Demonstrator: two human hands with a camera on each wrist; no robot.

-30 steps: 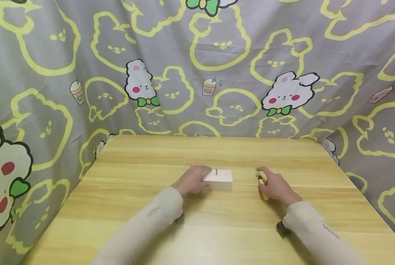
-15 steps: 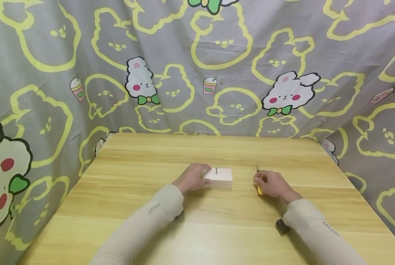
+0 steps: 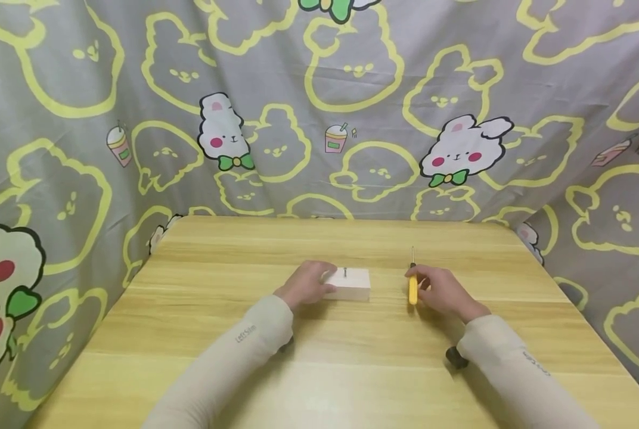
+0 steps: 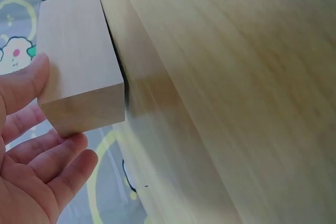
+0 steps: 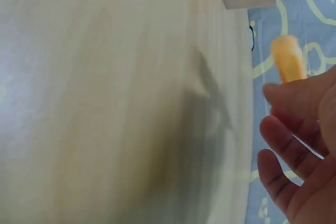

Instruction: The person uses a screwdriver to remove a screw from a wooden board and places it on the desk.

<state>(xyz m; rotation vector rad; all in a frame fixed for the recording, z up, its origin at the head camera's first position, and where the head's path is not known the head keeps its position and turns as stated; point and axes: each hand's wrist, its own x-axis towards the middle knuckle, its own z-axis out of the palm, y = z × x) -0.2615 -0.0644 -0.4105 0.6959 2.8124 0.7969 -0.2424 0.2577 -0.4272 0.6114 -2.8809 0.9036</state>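
Note:
A pale wooden block (image 3: 353,289) lies on the table, with a small screw (image 3: 345,272) standing upright in its top face. My left hand (image 3: 307,282) grips the block's left end; in the left wrist view the thumb is on one long face and the fingers (image 4: 63,156) curl around the other side. To the right of the block, my right hand (image 3: 444,291) pinches a screwdriver (image 3: 413,290) with a yellow handle. Its thin shaft points away toward the far edge. The handle's butt (image 5: 287,56) sticks out past the thumb in the right wrist view.
The light wood table (image 3: 319,369) reaches back to a grey curtain (image 3: 287,71) printed with yellow outlines and rabbits, which also hangs at both sides. A dark wrist camera (image 3: 456,357) sits below the right cuff.
The screwdriver has turned in my right hand; its shaft now shows fully, pointing to the far edge. My left hand stays at the block. The head view has shifted slightly.

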